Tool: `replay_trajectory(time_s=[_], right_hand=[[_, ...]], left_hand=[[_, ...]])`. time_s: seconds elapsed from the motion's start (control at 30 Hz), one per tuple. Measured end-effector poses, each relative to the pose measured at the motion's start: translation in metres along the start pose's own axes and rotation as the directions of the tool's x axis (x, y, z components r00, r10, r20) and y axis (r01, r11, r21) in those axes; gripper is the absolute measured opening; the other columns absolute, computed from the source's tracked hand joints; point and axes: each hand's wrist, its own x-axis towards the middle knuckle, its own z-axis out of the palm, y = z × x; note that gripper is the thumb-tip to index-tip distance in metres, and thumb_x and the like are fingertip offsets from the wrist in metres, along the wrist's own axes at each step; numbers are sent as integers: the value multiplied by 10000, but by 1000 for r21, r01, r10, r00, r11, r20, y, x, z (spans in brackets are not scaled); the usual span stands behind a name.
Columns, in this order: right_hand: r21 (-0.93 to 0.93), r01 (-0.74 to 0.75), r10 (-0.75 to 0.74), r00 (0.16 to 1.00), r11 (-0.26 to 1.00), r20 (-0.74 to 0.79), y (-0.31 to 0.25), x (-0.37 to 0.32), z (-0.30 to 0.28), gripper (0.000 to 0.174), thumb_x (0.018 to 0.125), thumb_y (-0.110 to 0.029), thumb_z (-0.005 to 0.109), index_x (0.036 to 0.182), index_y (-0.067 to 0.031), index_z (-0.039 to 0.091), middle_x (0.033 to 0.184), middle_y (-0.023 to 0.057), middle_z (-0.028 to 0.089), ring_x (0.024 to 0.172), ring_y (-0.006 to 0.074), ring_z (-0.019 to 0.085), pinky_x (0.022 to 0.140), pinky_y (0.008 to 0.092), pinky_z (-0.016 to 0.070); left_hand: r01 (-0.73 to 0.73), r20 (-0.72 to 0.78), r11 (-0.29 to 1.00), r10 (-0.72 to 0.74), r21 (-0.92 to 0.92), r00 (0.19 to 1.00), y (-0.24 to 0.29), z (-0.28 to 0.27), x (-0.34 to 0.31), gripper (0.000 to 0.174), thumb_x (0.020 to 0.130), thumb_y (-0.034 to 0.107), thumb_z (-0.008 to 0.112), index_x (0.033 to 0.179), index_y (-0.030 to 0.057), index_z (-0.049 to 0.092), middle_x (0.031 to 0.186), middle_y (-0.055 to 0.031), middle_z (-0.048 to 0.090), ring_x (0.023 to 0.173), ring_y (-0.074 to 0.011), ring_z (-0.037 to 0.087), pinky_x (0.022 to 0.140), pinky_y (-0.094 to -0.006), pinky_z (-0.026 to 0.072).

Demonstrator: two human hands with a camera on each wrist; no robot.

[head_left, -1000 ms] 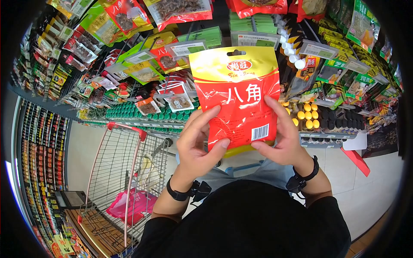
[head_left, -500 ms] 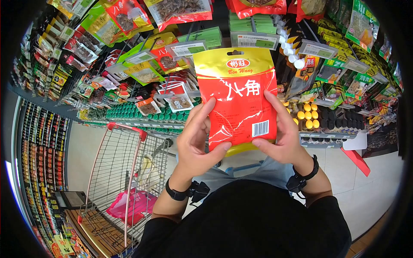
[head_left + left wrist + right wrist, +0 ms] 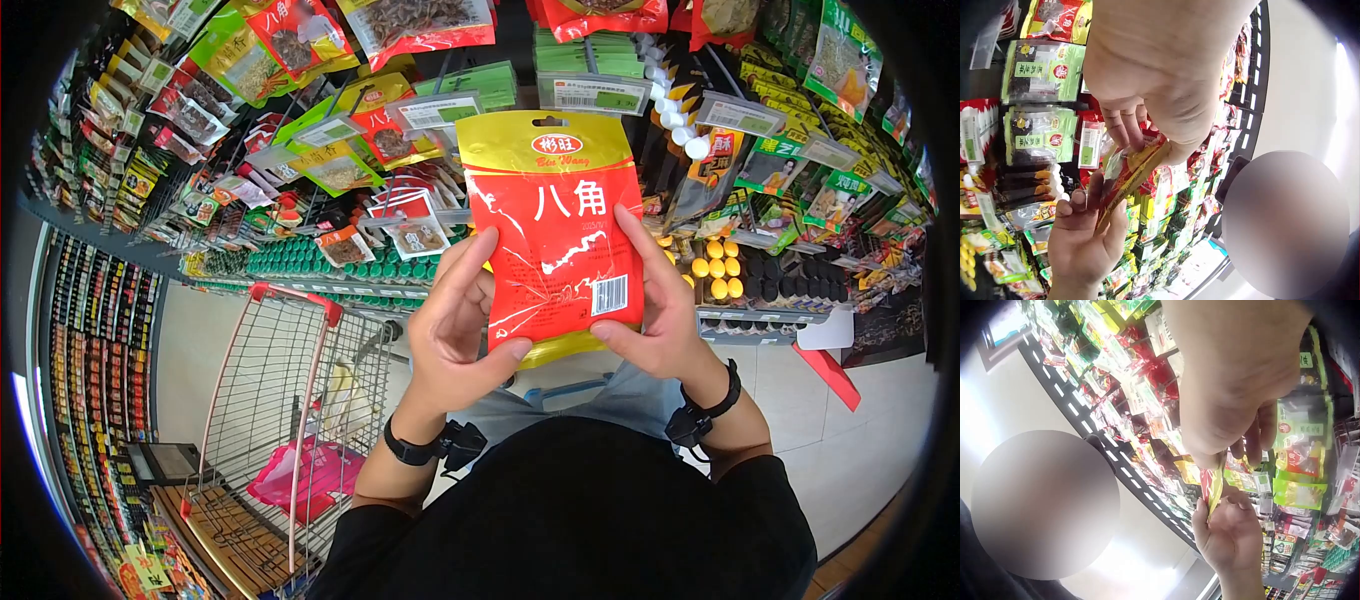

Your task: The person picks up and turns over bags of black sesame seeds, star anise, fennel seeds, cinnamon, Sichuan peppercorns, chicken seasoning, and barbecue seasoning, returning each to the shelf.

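Both hands hold a red and gold packet of star anise (image 3: 560,220) upright in front of the chest. Its back, with print and a white barcode, faces the head camera. My left hand (image 3: 455,325) grips the packet's left side, thumb on the lower corner and fingers at the edge and behind. At the right side my right hand (image 3: 660,315) pinches it the same way, its thumb close to the barcode. The left wrist view shows the packet (image 3: 1132,178) almost edge-on between the two hands; the right wrist view shows its narrow edge (image 3: 1211,487).
Ahead, racks carry hanging spice packets (image 3: 330,165), price tags (image 3: 590,95) and rows of green-capped bottles (image 3: 330,262). To the left stands a wire shopping cart (image 3: 262,400) with a pink bag (image 3: 310,478) in it. A shelf of jars (image 3: 100,340) lines the far left.
The packet has shifted slightly right and its tilt has altered, so the glare and creases on its back look different. Both hands keep their grip with only slight movement.
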Motion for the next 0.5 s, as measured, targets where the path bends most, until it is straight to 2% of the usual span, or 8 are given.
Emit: replay_trajectory(time_s=[0.13, 0.2, 0.3, 0.5], right_hand=[[17, -18, 17, 1000, 1000, 3, -2, 1, 0, 851, 752, -12, 677, 1434, 4, 167, 1395, 166, 355, 1217, 177, 432, 1010, 320, 363], [10, -13, 13, 1000, 1000, 3, -2, 1, 0, 849, 752, -10, 675, 1434, 4, 169, 1400, 166, 349, 1221, 178, 429, 1010, 320, 362], [-6, -10, 10, 1000, 1000, 8, -1, 1, 1, 847, 749, -2, 672, 1433, 5, 173, 1409, 168, 334, 1229, 181, 423, 1012, 320, 361], [0, -4, 4, 1000, 1000, 14, 1, -1, 1, 846, 744, 5, 674, 1431, 9, 180, 1415, 169, 326, 1232, 186, 421, 1007, 319, 369]], left_hand=[[-52, -7, 998, 52, -24, 999, -4, 0, 0, 707, 690, -69, 675, 1319, -86, 353, 1274, -149, 374, 995, -149, 526, 885, -294, 442], [-128, 66, 992, 128, -15, 990, -7, -3, 1, 633, 706, -61, 678, 1274, -59, 401, 1243, -149, 403, 1056, -184, 526, 908, -319, 439], [-70, 62, 997, 72, -34, 995, -3, 0, -1, 602, 715, -61, 677, 1256, -39, 414, 1226, -148, 433, 1112, -209, 516, 927, -339, 436], [-64, 94, 998, 64, -1, 994, -2, -2, -3, 608, 711, -68, 681, 1257, -24, 415, 1204, -142, 466, 1123, -215, 513, 931, -350, 438]])
